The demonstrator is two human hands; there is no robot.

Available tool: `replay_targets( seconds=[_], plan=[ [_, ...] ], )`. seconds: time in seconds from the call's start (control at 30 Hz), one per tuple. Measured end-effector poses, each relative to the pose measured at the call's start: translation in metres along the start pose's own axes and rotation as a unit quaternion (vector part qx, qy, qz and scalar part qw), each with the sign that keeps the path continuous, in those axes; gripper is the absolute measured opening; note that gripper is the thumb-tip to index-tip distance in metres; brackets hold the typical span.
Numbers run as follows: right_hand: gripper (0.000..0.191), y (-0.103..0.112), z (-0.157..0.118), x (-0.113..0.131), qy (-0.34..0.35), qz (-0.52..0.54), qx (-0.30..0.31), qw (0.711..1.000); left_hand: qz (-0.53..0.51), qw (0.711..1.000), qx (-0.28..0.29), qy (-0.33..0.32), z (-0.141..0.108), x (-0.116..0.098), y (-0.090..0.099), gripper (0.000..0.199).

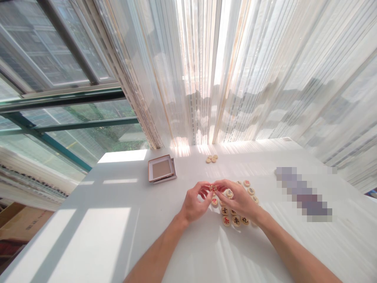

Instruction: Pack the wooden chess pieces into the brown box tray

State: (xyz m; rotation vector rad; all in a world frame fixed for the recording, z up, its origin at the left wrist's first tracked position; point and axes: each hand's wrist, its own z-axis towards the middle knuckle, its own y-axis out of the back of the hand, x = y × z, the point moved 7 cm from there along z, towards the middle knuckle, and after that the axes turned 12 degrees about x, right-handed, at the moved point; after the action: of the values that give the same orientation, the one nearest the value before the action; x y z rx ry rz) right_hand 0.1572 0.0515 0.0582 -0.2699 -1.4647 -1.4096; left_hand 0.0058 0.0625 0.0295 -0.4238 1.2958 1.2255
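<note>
A round Chinese chess piece (pixel 213 188) with a dark red character is pinched between the fingertips of my left hand (pixel 196 201) and my right hand (pixel 234 195). Both hands hold it just above the table. Under and around my right hand lie several more Chinese chess pieces (pixel 236 221), face up with red or black characters, set close together in rough rows. My right hand and wrist hide part of this group. One piece with a red character (pixel 215 201) lies just below the fingertips of my left hand.
The white table (pixel 165 247) carries an open shallow box (pixel 162 169) at the back left. Several blank-looking round pieces (pixel 211 158) sit near its far edge. A blurred-out long object (pixel 304 194) lies at right. Sheer curtains (pixel 206 78) hang behind; a cardboard box (pixel 23 224) stands lower left.
</note>
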Motion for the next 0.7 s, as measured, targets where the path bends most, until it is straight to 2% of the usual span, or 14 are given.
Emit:
replay_targets(
  seconds=[0.7],
  plan=[
    [0.027,0.0028,-0.0008,0.0013,-0.009,-0.025,0.012,1.0,-0.005,1.0,-0.007,0.01,-0.0003,0.0012,0.0018,0.026]
  ],
)
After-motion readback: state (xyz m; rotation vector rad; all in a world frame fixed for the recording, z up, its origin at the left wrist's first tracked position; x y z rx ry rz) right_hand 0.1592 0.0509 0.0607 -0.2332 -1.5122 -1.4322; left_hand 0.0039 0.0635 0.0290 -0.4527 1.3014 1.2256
